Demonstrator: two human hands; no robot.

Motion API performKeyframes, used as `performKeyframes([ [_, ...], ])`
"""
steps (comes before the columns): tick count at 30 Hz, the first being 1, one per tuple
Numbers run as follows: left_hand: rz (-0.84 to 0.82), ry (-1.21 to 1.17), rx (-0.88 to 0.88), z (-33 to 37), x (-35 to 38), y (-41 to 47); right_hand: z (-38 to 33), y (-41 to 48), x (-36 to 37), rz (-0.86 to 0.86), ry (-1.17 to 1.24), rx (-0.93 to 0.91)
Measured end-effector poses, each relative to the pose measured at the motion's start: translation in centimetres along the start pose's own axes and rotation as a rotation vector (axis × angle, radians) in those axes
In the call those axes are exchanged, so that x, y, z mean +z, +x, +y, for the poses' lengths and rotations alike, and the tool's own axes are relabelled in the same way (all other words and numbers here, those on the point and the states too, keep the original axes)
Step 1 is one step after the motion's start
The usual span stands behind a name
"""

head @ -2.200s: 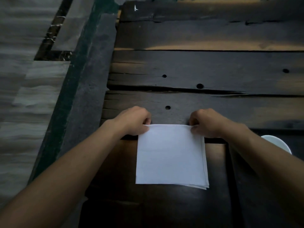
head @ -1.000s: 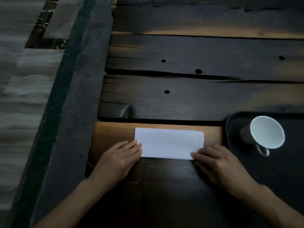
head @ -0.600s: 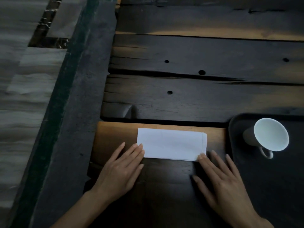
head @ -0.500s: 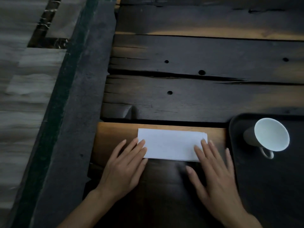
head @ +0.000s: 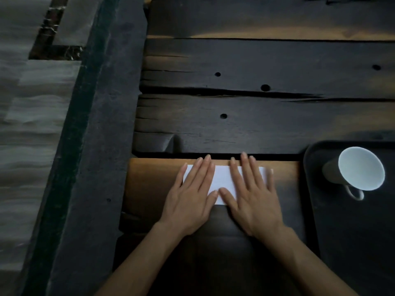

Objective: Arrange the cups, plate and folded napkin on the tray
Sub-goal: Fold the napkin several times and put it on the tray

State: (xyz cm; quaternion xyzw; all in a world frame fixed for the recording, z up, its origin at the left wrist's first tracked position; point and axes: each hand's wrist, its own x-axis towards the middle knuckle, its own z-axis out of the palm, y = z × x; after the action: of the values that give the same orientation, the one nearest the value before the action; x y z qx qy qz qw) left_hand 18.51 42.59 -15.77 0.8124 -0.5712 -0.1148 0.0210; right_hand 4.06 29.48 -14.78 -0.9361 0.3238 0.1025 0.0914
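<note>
Near the left edge of the surface (head: 256, 124), the napkin (head: 221, 178) is pressed flat by left hand (head: 190, 201) and right hand (head: 254, 204), fingers straight; the cup (head: 359, 169) is seen in the tray (head: 342, 242), far-left corner.

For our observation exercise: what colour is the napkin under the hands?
Plain white napkin, seen in the head view, beneath the left hand and right hand.

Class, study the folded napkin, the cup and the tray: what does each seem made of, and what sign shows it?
Folded napkin: likely paper, matte white with crisp straight edges; thin cloth is possible. Cup: probably glazed ceramic, smooth and pale inside, with a thin loop handle. Tray: dark, matte, with a rounded raised rim; plastic or metal, cannot tell.
</note>
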Motion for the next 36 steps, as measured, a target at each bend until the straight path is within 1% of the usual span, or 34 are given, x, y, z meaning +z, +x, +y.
performKeyframes([
  [2,-0.004,0.002,-0.028,-0.3,0.1,-0.1,1.2,-0.1,-0.1,0.011,-0.042,0.057],
  [5,-0.023,0.011,-0.049,-0.5,0.3,-0.2,1.8,-0.3,-0.2,-0.026,-0.041,0.055],
  [10,-0.009,-0.034,-0.08,-0.8,0.7,-0.4,2.2,-0.3,-0.4,-0.021,0.032,0.125],
  [13,-0.027,-0.048,-0.081,-0.6,0.5,-0.5,2.0,-0.4,-0.4,-0.002,0.071,0.127],
  [15,0.005,-0.08,-0.105,-0.4,0.1,-0.6,1.8,-0.5,-0.6,0.036,0.169,0.156],
  [16,0.039,-0.14,-0.149,-0.2,-0.1,-0.7,1.7,-0.7,-0.9,0.066,0.264,0.206],
  [17,0.086,-0.228,-0.228,0.0,-0.6,-0.8,1.8,-1.1,-1.2,0.117,0.379,0.272],
  [19,0.24,-0.444,-0.465,0.3,-1.8,-1.7,2.0,-2.1,-1.9,0.228,0.546,0.409],
  [20,0.297,-0.544,-0.583,0.4,-2.4,-1.9,2.2,-2.5,-2.3,0.264,0.57,0.462],
  [21,0.296,-0.631,-0.685,0.5,-3.0,-2.1,2.4,-2.8,-2.6,0.262,0.589,0.507],
  [23,0.183,-0.725,-0.813,0.7,-3.9,-2.0,2.6,-2.9,-3.2,0.178,0.64,0.589],
  [25,0.084,-0.751,-0.88,0.9,-4.5,-1.7,2.6,-2.7,-3.8,0.05,0.7,0.654],
  [27,0.072,-0.749,-0.925,0.9,-4.8,-1.2,2.5,-2.2,-4.4,-0.042,0.745,0.704],
  [29,0.068,-0.759,-0.964,0.7,-4.9,-0.5,2.8,-1.5,-4.7,-0.09,0.797,0.736],
  [32,0.036,-0.795,-0.969,0.4,-4.5,0.1,3.8,-0.9,-4.5,-0.11,0.868,0.705],
  [34,0.031,-0.842,-0.955,0.3,-4.3,0.2,4.3,-0.8,-4.3,-0.088,0.909,0.677],
  [36,0.085,-0.931,-0.947,0.3,-4.6,0.1,4.6,-1.1,-4.5,-0.047,1.06,0.628],
])
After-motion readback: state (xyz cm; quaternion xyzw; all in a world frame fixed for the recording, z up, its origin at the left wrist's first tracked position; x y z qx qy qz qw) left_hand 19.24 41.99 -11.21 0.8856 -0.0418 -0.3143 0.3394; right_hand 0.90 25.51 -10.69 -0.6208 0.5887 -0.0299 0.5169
